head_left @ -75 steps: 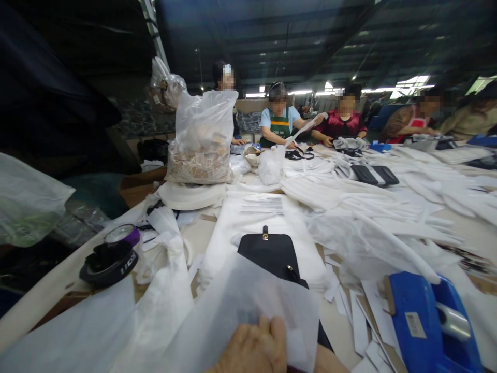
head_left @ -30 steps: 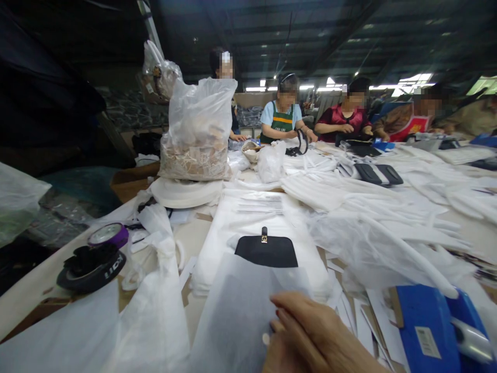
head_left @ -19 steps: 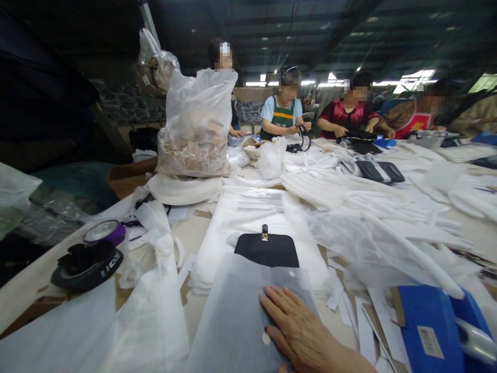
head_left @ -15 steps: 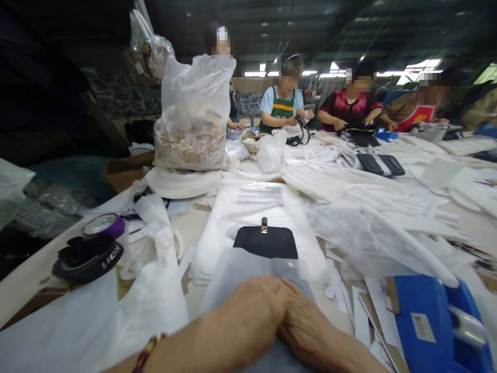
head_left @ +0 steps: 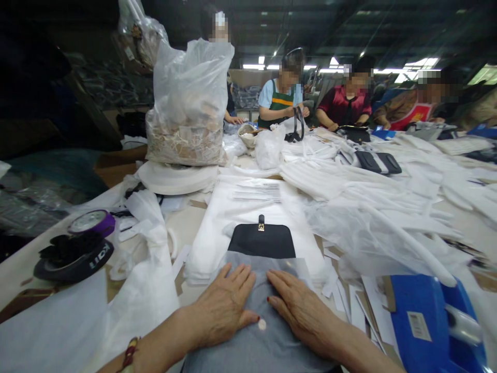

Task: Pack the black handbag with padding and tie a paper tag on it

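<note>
Both grips are relaxed, tbh: left hand (head_left: pixel 227 300) and right hand (head_left: pixel 297 305) spread palm-down on the thin sheet (head_left: pixel 254 349), which overlaps the black flap's (head_left: pixel 264 241) near edge. Probably pressing keeps it flat there.

A person's left hand (head_left: pixel 221 306) and right hand (head_left: pixel 301 308) are lying flat on a thin translucent sheet (head_left: pixel 248 355), which is covering the near part of a black piece (head_left: pixel 248 242) with a gold clasp (head_left: pixel 261 227). Across the cluttered table (head_left: pixel 185 217), a co-worker (head_left: pixel 267 97) in a green apron (head_left: pixel 281 106) is handling a black strap (head_left: pixel 295 127).
</note>
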